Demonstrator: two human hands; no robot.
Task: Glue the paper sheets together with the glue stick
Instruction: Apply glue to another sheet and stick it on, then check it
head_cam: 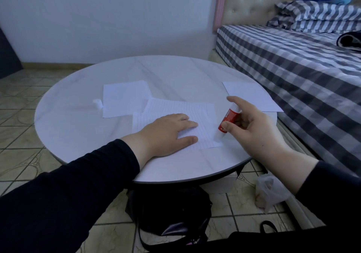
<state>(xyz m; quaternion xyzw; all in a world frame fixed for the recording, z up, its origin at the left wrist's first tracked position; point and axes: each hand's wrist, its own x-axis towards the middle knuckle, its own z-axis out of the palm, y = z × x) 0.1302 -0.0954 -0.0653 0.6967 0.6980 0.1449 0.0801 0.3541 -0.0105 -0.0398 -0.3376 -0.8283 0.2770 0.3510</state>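
Round and pale, the marble-look table (78, 104) sits beside a checked bed (283, 61); on it lie several sheets, and the action is at the near pair. Left hand (168, 133) is down flat, fingers spread and straight, pinning the lined sheets (203, 115); right hand (254, 127) grips the red glue stick (227, 119), thumb and fingers curled round the barrel, index finger lifted, tip angled down at the sheet's right corner. White cap (98, 104) sits off by the far-left blank sheet (125, 100); another sheet (252, 96) waits at the right edge. By my read, gluing is under way; best to keep that left palm firm so the paper cannot creep, and stroke lightly along the edge, right into the corner.
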